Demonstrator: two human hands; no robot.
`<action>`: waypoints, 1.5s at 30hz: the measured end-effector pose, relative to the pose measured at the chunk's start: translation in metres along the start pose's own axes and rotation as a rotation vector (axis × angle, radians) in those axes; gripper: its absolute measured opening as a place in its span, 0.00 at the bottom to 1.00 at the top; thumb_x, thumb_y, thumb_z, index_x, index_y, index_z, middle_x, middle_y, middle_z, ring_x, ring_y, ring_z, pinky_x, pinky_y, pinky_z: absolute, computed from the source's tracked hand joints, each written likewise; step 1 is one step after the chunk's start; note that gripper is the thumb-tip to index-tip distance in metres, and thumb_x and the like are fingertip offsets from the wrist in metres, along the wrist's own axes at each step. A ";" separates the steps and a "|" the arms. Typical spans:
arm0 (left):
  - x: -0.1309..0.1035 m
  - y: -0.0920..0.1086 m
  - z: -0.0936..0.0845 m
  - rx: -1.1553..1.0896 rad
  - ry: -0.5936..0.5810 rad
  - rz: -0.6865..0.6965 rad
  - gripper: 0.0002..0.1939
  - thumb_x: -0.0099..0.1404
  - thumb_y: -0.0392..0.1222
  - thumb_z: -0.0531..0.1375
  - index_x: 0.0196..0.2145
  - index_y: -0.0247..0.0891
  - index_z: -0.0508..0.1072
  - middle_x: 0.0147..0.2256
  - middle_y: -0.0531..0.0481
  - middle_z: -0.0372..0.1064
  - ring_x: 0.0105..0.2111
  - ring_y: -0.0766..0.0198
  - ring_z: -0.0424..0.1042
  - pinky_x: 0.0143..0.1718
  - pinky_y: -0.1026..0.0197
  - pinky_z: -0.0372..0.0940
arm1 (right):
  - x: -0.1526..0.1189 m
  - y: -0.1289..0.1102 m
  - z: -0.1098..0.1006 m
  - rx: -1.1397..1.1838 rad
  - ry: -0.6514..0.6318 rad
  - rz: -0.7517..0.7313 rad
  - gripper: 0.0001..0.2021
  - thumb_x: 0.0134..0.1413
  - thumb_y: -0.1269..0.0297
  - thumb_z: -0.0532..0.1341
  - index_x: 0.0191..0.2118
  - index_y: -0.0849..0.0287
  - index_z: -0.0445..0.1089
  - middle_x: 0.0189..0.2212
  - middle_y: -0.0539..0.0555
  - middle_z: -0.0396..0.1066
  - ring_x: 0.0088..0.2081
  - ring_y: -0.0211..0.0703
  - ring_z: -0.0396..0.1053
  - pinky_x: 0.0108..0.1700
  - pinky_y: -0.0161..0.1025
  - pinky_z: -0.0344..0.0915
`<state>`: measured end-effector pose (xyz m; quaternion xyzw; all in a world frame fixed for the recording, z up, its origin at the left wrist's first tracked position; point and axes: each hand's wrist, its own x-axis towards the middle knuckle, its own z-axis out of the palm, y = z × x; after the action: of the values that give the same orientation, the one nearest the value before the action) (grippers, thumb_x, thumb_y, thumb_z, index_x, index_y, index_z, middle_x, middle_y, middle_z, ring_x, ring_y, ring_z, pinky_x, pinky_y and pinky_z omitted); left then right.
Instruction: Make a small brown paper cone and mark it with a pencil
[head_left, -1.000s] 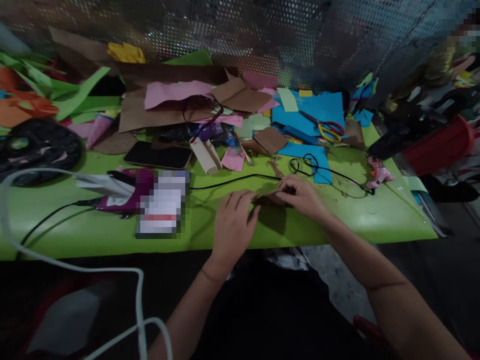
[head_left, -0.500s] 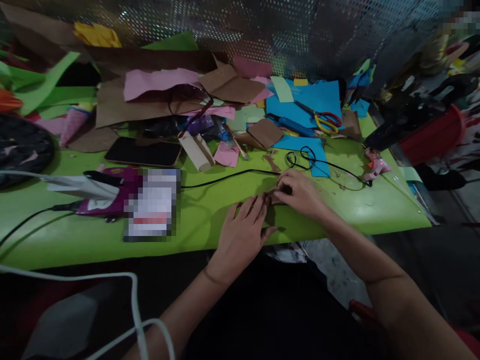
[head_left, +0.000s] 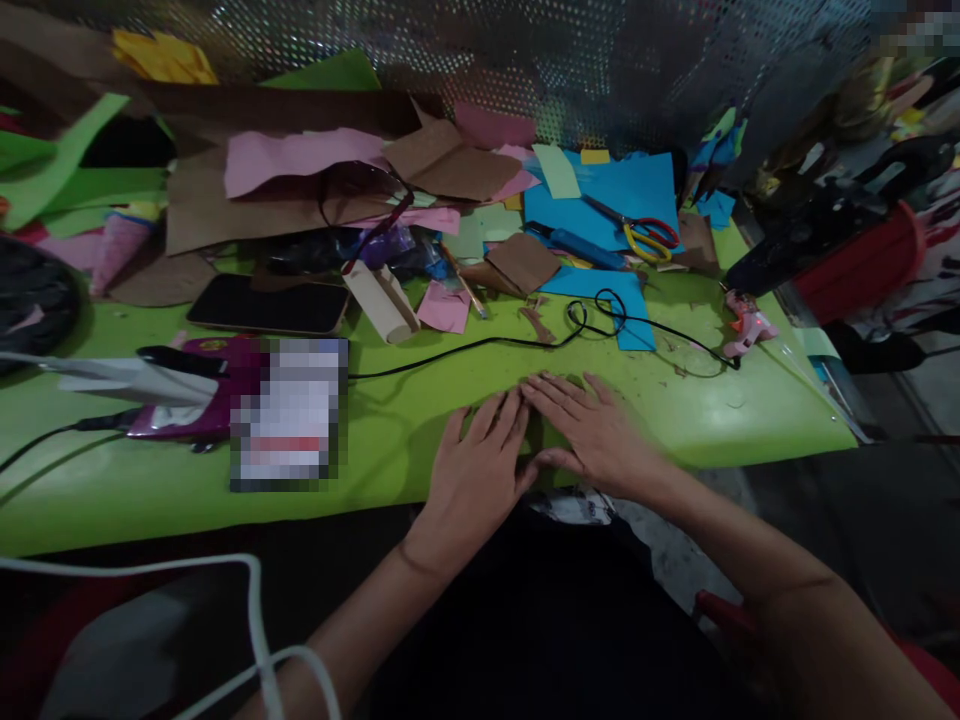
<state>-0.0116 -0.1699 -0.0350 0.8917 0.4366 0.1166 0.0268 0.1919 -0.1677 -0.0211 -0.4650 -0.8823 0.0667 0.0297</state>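
Note:
Both of my hands lie palm down near the front edge of the green tabletop (head_left: 420, 440). My left hand (head_left: 480, 450) is flat with its fingers stretched forward. Beside it, my right hand (head_left: 592, 430) is spread flat too, its fingertips meeting those of the left hand and the thumbs close together. A small dark brown patch, perhaps a piece of brown paper or felt, shows between the hands; most of it is hidden under them. Just beyond the fingers a thin black cord (head_left: 487, 341) runs across the table.
Left of my hands lie a phone with a lit, blurred screen (head_left: 289, 415) and a purple tissue pack (head_left: 180, 410). Farther back are a dark phone (head_left: 266, 304), a cream roll (head_left: 381, 302), scissors (head_left: 649, 240), blue sheets (head_left: 600, 200), brown sheets (head_left: 450, 160) and a pink glue gun (head_left: 750, 325).
My right hand has gone from pinching at the small brown piece to lying flat beside the left hand. The left hand has barely moved. The view has shifted slightly.

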 end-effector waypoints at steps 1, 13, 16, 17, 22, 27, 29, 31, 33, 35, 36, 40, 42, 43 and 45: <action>-0.001 -0.001 0.000 -0.001 -0.003 -0.002 0.28 0.73 0.50 0.52 0.66 0.34 0.63 0.66 0.40 0.61 0.62 0.46 0.63 0.59 0.41 0.58 | -0.001 0.002 0.002 -0.016 -0.002 0.017 0.37 0.68 0.41 0.46 0.74 0.57 0.42 0.72 0.58 0.50 0.71 0.53 0.49 0.69 0.63 0.47; -0.029 -0.017 -0.005 0.012 0.075 -0.010 0.29 0.72 0.47 0.54 0.68 0.40 0.59 0.65 0.44 0.63 0.60 0.46 0.66 0.60 0.40 0.52 | -0.007 0.008 0.002 -0.024 -0.009 0.033 0.37 0.68 0.44 0.51 0.74 0.55 0.40 0.72 0.58 0.48 0.72 0.53 0.49 0.70 0.64 0.44; -0.038 -0.024 -0.007 0.013 0.109 -0.029 0.28 0.72 0.46 0.55 0.67 0.41 0.61 0.62 0.45 0.67 0.58 0.46 0.68 0.59 0.41 0.53 | -0.007 0.008 0.004 -0.022 -0.006 0.032 0.37 0.68 0.45 0.51 0.74 0.55 0.39 0.72 0.57 0.47 0.72 0.53 0.48 0.70 0.65 0.44; -0.040 -0.025 -0.008 0.011 0.123 -0.043 0.28 0.71 0.46 0.55 0.66 0.40 0.62 0.61 0.44 0.69 0.58 0.46 0.69 0.58 0.42 0.54 | -0.007 0.008 0.004 -0.019 -0.003 0.034 0.37 0.68 0.45 0.51 0.74 0.55 0.39 0.72 0.57 0.48 0.72 0.54 0.49 0.70 0.65 0.44; -0.032 -0.021 -0.009 0.003 0.171 -0.071 0.30 0.71 0.49 0.55 0.67 0.37 0.60 0.61 0.40 0.68 0.59 0.45 0.67 0.59 0.42 0.54 | -0.007 0.008 0.005 -0.011 -0.008 0.039 0.37 0.68 0.46 0.52 0.74 0.55 0.39 0.72 0.57 0.47 0.72 0.54 0.48 0.70 0.64 0.43; -0.022 -0.018 -0.006 -0.051 0.102 -0.043 0.27 0.72 0.47 0.55 0.66 0.42 0.63 0.61 0.45 0.68 0.59 0.47 0.67 0.59 0.43 0.53 | -0.007 0.008 0.003 0.006 -0.011 0.043 0.37 0.68 0.46 0.52 0.74 0.54 0.40 0.72 0.58 0.48 0.72 0.54 0.48 0.70 0.63 0.44; -0.022 -0.021 -0.006 -0.079 0.103 -0.063 0.25 0.72 0.47 0.55 0.65 0.42 0.65 0.60 0.45 0.70 0.58 0.48 0.67 0.58 0.43 0.55 | -0.007 0.009 0.002 0.020 -0.005 0.041 0.36 0.68 0.47 0.53 0.74 0.54 0.42 0.72 0.57 0.50 0.71 0.54 0.50 0.70 0.61 0.45; -0.024 -0.025 -0.006 -0.108 0.116 -0.078 0.24 0.72 0.47 0.55 0.63 0.40 0.67 0.60 0.44 0.70 0.58 0.47 0.67 0.57 0.43 0.57 | -0.004 0.009 -0.001 0.034 0.015 0.043 0.33 0.69 0.48 0.52 0.72 0.54 0.48 0.71 0.56 0.53 0.70 0.53 0.53 0.69 0.60 0.46; -0.023 -0.027 -0.008 -0.134 0.114 -0.094 0.22 0.72 0.45 0.55 0.61 0.39 0.69 0.59 0.44 0.71 0.57 0.48 0.67 0.56 0.44 0.59 | 0.000 0.008 -0.003 0.042 0.047 0.058 0.28 0.70 0.50 0.52 0.70 0.54 0.55 0.69 0.55 0.59 0.67 0.53 0.57 0.69 0.59 0.47; -0.022 -0.028 -0.011 -0.145 0.094 -0.116 0.20 0.72 0.44 0.55 0.58 0.38 0.70 0.57 0.44 0.72 0.56 0.48 0.68 0.55 0.45 0.60 | 0.007 0.006 -0.006 0.036 0.075 0.081 0.24 0.70 0.54 0.53 0.66 0.53 0.61 0.65 0.56 0.65 0.63 0.55 0.63 0.67 0.58 0.49; -0.020 -0.029 -0.013 -0.146 0.085 -0.124 0.19 0.72 0.43 0.55 0.57 0.37 0.71 0.56 0.44 0.73 0.55 0.49 0.68 0.55 0.45 0.60 | 0.011 0.004 -0.007 0.029 0.081 0.090 0.22 0.69 0.55 0.53 0.65 0.52 0.63 0.63 0.56 0.68 0.60 0.55 0.65 0.65 0.58 0.51; -0.014 -0.030 -0.018 -0.145 0.070 -0.120 0.17 0.71 0.43 0.56 0.55 0.37 0.73 0.54 0.43 0.74 0.53 0.49 0.68 0.53 0.45 0.62 | 0.025 -0.001 -0.010 0.015 0.112 0.105 0.17 0.68 0.57 0.55 0.57 0.52 0.71 0.52 0.58 0.74 0.51 0.56 0.68 0.55 0.54 0.59; -0.013 -0.031 -0.019 -0.143 0.068 -0.110 0.17 0.72 0.43 0.56 0.54 0.38 0.73 0.54 0.44 0.74 0.53 0.49 0.68 0.53 0.45 0.62 | 0.029 -0.002 -0.009 0.026 0.140 0.115 0.15 0.68 0.57 0.56 0.54 0.52 0.73 0.50 0.58 0.75 0.50 0.55 0.68 0.52 0.52 0.59; -0.013 -0.032 -0.019 -0.142 0.067 -0.107 0.16 0.72 0.43 0.56 0.54 0.38 0.73 0.54 0.44 0.74 0.53 0.49 0.68 0.53 0.45 0.62 | 0.030 -0.002 -0.008 0.033 0.152 0.119 0.14 0.68 0.58 0.56 0.53 0.52 0.73 0.49 0.57 0.75 0.50 0.55 0.68 0.51 0.52 0.59; -0.013 -0.033 -0.018 -0.144 0.070 -0.102 0.16 0.72 0.43 0.56 0.54 0.38 0.73 0.54 0.43 0.74 0.53 0.49 0.69 0.52 0.45 0.62 | 0.032 -0.001 -0.007 0.052 0.169 0.118 0.12 0.68 0.59 0.57 0.52 0.52 0.73 0.50 0.56 0.76 0.50 0.55 0.68 0.51 0.51 0.58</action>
<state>-0.0493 -0.1608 -0.0251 0.8594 0.4727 0.1771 0.0813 0.1735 -0.1418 -0.0142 -0.5194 -0.8456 0.0518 0.1122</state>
